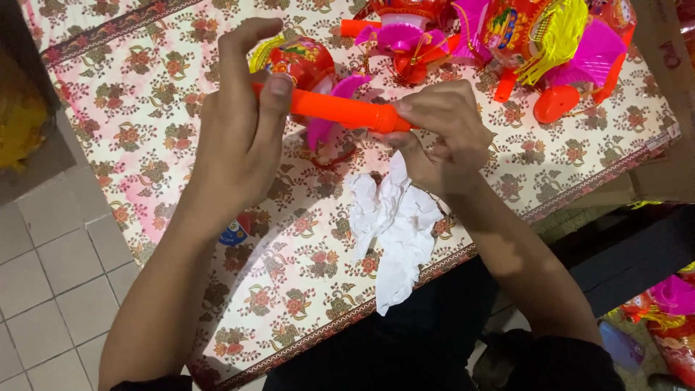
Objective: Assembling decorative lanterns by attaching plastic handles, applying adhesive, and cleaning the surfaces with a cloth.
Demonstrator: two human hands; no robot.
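Orange plastic tube (340,111) runs nearly level btwn my two hands, long axis left-to-right w/ a slight drop toward the right end. My left hand (242,127) has the left end: thumb pressed on top, fingers curled round behind, index lifted and sticking up past the tube. So that hand is clamped on the tube, wrist bent, forearm coming up from lower left.

My right hand (441,137) closes over the right end, where the tube widens into a thicker collar. Fingers wrap that collar, knuckles up. Same hand also pinches a crumpled white cloth (394,224), which hangs down below the grip toward me and lies partly on the flower-patterned table cover (145,94). Can't tell if the cloth sits btwn palm and tube or just under it.

Both hands are equally on the tube; middle stretch is bare and showing. It's held up off the table, not resting.

Just behind the tube, beyond my left thumb, a red lantern toy (304,61) w/ pink flaps. Further out past my right hand, a heap of red, yellow and pink lantern toys (536,36). Below my left wrist, a small round blue-and-red thing (235,230), half hidden.
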